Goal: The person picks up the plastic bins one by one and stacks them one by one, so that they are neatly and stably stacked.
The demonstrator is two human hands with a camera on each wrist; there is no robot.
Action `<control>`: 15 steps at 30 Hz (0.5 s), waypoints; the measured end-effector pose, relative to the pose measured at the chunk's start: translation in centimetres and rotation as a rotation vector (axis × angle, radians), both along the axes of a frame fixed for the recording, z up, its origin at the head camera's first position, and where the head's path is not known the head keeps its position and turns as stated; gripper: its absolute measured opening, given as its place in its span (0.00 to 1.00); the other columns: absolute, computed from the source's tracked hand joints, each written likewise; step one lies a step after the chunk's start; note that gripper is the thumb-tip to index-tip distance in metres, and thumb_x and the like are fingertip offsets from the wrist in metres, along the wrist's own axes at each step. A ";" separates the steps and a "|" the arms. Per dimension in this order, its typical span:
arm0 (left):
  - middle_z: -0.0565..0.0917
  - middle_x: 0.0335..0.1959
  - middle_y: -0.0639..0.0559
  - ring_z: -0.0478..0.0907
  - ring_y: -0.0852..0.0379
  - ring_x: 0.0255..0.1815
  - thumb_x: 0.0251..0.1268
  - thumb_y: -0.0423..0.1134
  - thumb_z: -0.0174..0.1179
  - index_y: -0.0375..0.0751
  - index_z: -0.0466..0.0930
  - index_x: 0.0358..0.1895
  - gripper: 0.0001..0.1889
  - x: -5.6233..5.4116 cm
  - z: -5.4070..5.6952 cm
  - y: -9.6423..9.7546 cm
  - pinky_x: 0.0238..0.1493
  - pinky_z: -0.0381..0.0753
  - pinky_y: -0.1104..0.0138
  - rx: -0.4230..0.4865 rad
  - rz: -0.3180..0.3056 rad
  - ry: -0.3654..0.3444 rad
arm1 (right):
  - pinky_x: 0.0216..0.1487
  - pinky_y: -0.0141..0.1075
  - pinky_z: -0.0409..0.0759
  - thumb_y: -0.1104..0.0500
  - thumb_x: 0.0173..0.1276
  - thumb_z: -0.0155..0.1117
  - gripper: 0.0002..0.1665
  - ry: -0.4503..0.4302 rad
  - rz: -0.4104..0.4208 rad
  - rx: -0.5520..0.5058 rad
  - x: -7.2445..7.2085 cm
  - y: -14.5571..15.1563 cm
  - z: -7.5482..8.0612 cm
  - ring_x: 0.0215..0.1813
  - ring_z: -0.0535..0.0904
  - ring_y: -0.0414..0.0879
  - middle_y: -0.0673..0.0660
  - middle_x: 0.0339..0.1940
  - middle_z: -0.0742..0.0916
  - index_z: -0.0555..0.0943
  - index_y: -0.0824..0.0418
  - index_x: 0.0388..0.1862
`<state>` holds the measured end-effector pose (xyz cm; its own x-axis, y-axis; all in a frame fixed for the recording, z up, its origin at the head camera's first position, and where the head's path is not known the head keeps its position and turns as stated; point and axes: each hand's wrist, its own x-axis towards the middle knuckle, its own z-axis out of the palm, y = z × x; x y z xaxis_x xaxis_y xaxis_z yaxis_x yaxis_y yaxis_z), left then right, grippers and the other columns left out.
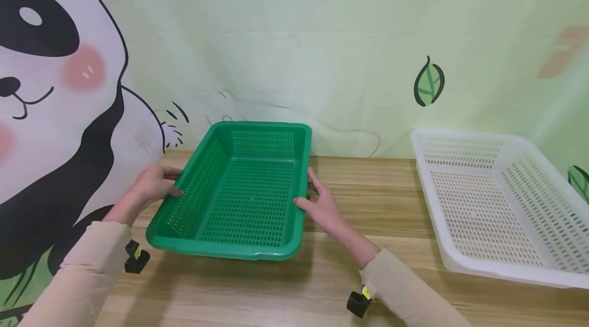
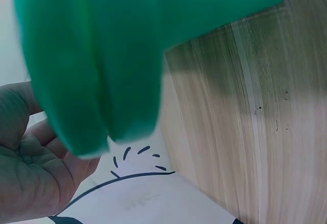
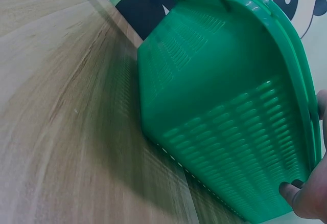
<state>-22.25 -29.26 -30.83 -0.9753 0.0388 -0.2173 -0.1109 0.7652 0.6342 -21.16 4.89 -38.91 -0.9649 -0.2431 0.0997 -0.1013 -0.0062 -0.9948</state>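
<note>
A green plastic basket [image 1: 253, 199] with perforated walls and floor is held between both hands over the wooden table. My left hand [image 1: 158, 184] grips its left rim, thumb at the top edge. My right hand [image 1: 319, 202] holds the right rim, thumb on top and other fingers at the outer side. In the left wrist view, the left hand [image 2: 41, 157] is partly hidden behind the green rim [image 2: 97, 81], which shows two layers. The right wrist view shows the basket's outer side [image 3: 219, 91] and part of the right hand [image 3: 311, 193]. Whether its base touches the table is unclear.
A white perforated basket [image 1: 430, 204] stands on the table [image 1: 368, 179] to the right. Behind the table hangs a pale green cloth [image 1: 349, 61] with leaf prints and a large panda [image 1: 92, 25] at left. Small black devices [image 1: 358, 304] are fixed at both wrists.
</note>
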 end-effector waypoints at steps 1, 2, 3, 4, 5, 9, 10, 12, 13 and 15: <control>0.67 0.56 0.24 0.76 0.41 0.46 0.51 0.27 0.59 0.19 0.60 0.60 0.31 0.0 0.0 0.0 0.47 0.77 0.54 0.003 -0.001 -0.001 | 0.46 0.41 0.79 0.67 0.53 0.57 0.49 0.004 0.003 -0.003 0.0 0.0 0.0 0.56 0.72 0.63 0.69 0.60 0.67 0.47 0.59 0.72; 0.67 0.56 0.24 0.75 0.41 0.47 0.51 0.27 0.58 0.19 0.60 0.60 0.31 0.0 0.0 0.1 0.47 0.77 0.54 0.005 -0.001 -0.002 | 0.46 0.41 0.79 0.67 0.54 0.56 0.49 0.008 0.004 -0.005 -0.1 0.1 0.0 0.55 0.72 0.63 0.70 0.60 0.67 0.47 0.59 0.72; 0.67 0.57 0.25 0.75 0.41 0.47 0.52 0.27 0.58 0.19 0.60 0.60 0.31 0.0 0.0 0.2 0.48 0.76 0.54 0.007 0.000 -0.002 | 0.46 0.40 0.79 0.67 0.54 0.56 0.49 0.008 0.003 -0.004 -0.1 0.2 -0.1 0.55 0.72 0.63 0.70 0.60 0.67 0.47 0.59 0.72; 0.67 0.57 0.25 0.75 0.40 0.48 0.52 0.27 0.58 0.20 0.59 0.61 0.31 0.0 0.0 0.2 0.48 0.76 0.54 0.012 0.000 -0.002 | 0.46 0.40 0.79 0.67 0.54 0.56 0.49 0.010 0.004 -0.007 -0.1 0.2 -0.1 0.55 0.72 0.63 0.71 0.60 0.67 0.47 0.59 0.72; 0.67 0.57 0.25 0.74 0.40 0.48 0.52 0.27 0.58 0.20 0.59 0.61 0.31 0.0 0.0 0.3 0.48 0.76 0.54 0.015 -0.001 0.000 | 0.46 0.40 0.79 0.67 0.54 0.56 0.49 0.011 0.004 -0.008 -0.1 0.3 -0.1 0.55 0.73 0.63 0.71 0.60 0.67 0.47 0.59 0.72; 0.66 0.58 0.25 0.74 0.39 0.49 0.53 0.27 0.58 0.20 0.59 0.61 0.31 0.2 0.0 0.4 0.48 0.77 0.55 0.025 -0.005 0.008 | 0.46 0.40 0.79 0.67 0.54 0.56 0.48 0.017 0.010 -0.013 -0.1 0.5 -0.2 0.54 0.73 0.64 0.71 0.61 0.67 0.46 0.60 0.72; 0.66 0.58 0.25 0.74 0.40 0.49 0.53 0.27 0.58 0.20 0.59 0.61 0.31 0.2 0.0 0.4 0.47 0.77 0.56 0.029 -0.007 0.011 | 0.46 0.41 0.79 0.67 0.55 0.56 0.48 0.022 0.013 -0.014 -0.1 0.6 -0.2 0.54 0.73 0.64 0.71 0.61 0.67 0.46 0.61 0.72; 0.66 0.58 0.25 0.74 0.41 0.49 0.54 0.27 0.58 0.20 0.59 0.61 0.30 0.2 0.0 0.5 0.47 0.77 0.56 0.037 -0.009 0.010 | 0.46 0.41 0.79 0.68 0.55 0.56 0.48 0.024 0.015 -0.012 -0.1 0.7 -0.2 0.54 0.73 0.64 0.71 0.61 0.67 0.46 0.60 0.72; 0.66 0.58 0.25 0.75 0.42 0.48 0.54 0.27 0.58 0.20 0.60 0.61 0.30 0.2 0.0 0.5 0.46 0.78 0.57 0.041 -0.011 0.010 | 0.46 0.41 0.78 0.68 0.55 0.56 0.48 0.023 0.015 -0.011 -0.1 0.8 -0.2 0.55 0.73 0.63 0.70 0.61 0.67 0.46 0.60 0.72; 0.67 0.57 0.25 0.75 0.43 0.48 0.54 0.28 0.58 0.20 0.60 0.61 0.30 0.2 -0.1 0.5 0.46 0.78 0.57 0.048 -0.016 0.011 | 0.46 0.41 0.78 0.68 0.56 0.56 0.47 0.025 0.016 -0.008 -0.1 0.9 -0.2 0.55 0.72 0.63 0.70 0.61 0.67 0.46 0.59 0.72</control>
